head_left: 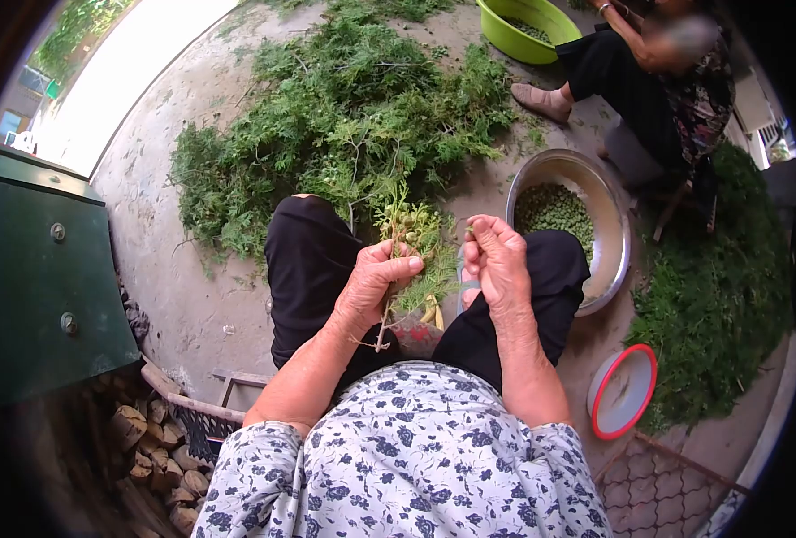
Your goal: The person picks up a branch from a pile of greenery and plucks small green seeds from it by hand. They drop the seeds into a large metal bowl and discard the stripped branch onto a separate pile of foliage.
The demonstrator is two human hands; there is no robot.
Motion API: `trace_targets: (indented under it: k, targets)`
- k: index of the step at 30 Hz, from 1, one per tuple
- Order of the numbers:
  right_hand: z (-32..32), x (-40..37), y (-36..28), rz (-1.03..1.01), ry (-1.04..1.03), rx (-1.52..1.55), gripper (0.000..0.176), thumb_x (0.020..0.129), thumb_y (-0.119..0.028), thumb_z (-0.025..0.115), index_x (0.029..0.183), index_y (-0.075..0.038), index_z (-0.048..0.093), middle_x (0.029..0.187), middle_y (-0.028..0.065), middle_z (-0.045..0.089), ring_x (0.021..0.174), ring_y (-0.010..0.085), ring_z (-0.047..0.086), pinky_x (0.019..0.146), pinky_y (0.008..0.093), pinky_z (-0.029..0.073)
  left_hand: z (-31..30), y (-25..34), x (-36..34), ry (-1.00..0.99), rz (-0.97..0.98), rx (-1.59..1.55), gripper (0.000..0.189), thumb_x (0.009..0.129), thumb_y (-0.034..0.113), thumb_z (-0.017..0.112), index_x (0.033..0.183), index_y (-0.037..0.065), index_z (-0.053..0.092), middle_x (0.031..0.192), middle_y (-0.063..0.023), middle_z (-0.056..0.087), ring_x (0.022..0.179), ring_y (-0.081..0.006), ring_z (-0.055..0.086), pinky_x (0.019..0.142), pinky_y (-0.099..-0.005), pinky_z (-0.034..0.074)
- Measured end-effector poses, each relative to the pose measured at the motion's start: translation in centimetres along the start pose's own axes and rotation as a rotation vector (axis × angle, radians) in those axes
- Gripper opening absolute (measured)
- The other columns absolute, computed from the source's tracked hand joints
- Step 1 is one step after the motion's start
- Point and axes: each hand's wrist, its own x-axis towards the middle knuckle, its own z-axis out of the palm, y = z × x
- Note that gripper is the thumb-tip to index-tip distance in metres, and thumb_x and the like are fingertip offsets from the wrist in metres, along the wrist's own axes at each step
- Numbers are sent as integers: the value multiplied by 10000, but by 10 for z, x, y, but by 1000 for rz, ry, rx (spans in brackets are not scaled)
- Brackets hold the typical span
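In my left hand point(376, 280) is a small evergreen sprig point(413, 260) with green cones on it, its bare stem pointing down toward my lap. My right hand point(498, 260) is raised just right of the sprig, thumb and forefinger pinched together. A small greenish thing shows at those fingertips, probably a cone, though too small to be sure. Beside my right knee stands a steel basin point(615, 235) holding many small green cones point(555, 213). A large heap of cut evergreen branches point(344, 117) lies on the ground beyond my knees.
Another person point(658, 99) sits at the upper right, near a lime-green basin point(523, 40). More greenery point(703, 305) is piled at the right. A red-rimmed white bowl point(624, 392) tilts near it. A green metal box point(48, 278) and chopped wood point(160, 448) are at the left.
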Motion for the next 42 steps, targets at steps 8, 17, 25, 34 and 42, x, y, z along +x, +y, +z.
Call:
trace_targets:
  k: [8, 17, 25, 34, 42]
  targets:
    - [36, -23, -29, 86, -183, 241, 104, 861, -62, 564, 953, -16, 547, 786, 60, 595, 627, 111, 574, 472, 200, 422, -8, -4, 4, 72, 48, 7, 119, 731, 86, 681, 794, 53, 585, 638, 24, 525, 543, -67, 458, 512, -208, 375]
    - [28, -17, 7, 155, -183, -245, 220, 818, -19, 605, 1025, 51, 575, 734, 41, 579, 534, 46, 495, 424, 163, 388, 3, -3, 2, -13, -35, -96, 153, 756, 57, 639, 899, 14, 605, 731, -1, 581, 597, -82, 511, 591, -215, 455]
    - [-1, -9, -38, -368, 232, -458, 144, 812, -21, 605, 952, 7, 618, 641, 20, 554, 480, 45, 440, 431, 164, 345, -5, -9, 3, 83, 40, 157, 138, 750, 69, 671, 870, 30, 615, 717, 38, 563, 616, -47, 476, 567, -198, 399]
    - [-153, -4, -119, -679, 883, -1564, 336, 793, -49, 545, 1125, -3, 562, 1151, 190, 528, 1037, 313, 529, 907, 354, 404, 4, -10, 5, 63, 152, 295, 225, 754, 125, 709, 932, 30, 610, 756, 58, 557, 652, -26, 450, 582, -192, 368]
    - [-61, -22, -103, -598, 565, -861, 214, 851, -72, 538, 1036, 5, 612, 831, 49, 620, 750, 111, 581, 626, 234, 458, 4, -15, 7, 31, 207, 667, 241, 826, 254, 646, 835, 20, 591, 678, 61, 501, 622, -46, 417, 546, -217, 354]
